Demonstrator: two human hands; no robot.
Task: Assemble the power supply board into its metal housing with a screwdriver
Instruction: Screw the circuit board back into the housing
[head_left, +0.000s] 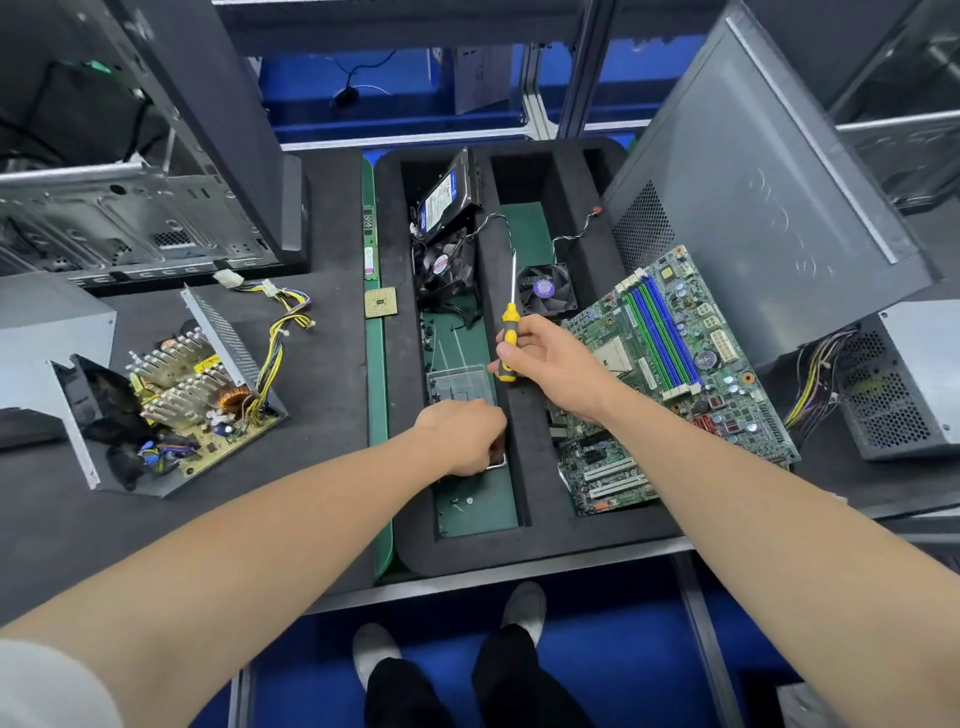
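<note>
Though the foam tray (519, 551) fills the middle of the table's (322, 389) front edge, the metal housing (221, 332), power supply board (218, 441) inside, lies near the left edge. The left hand (462, 436) curls its fingers down into the tray, on what I cannot tell; the right hand (550, 364) grips the screwdriver (510, 319) upright.

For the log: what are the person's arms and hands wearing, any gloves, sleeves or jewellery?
The left hand and right hand are bare: no gloves, and no rings or watch are visible. The left arm is uncovered up to a whitish sleeve at the bottom-left corner. The right arm shows no sleeve.
</note>
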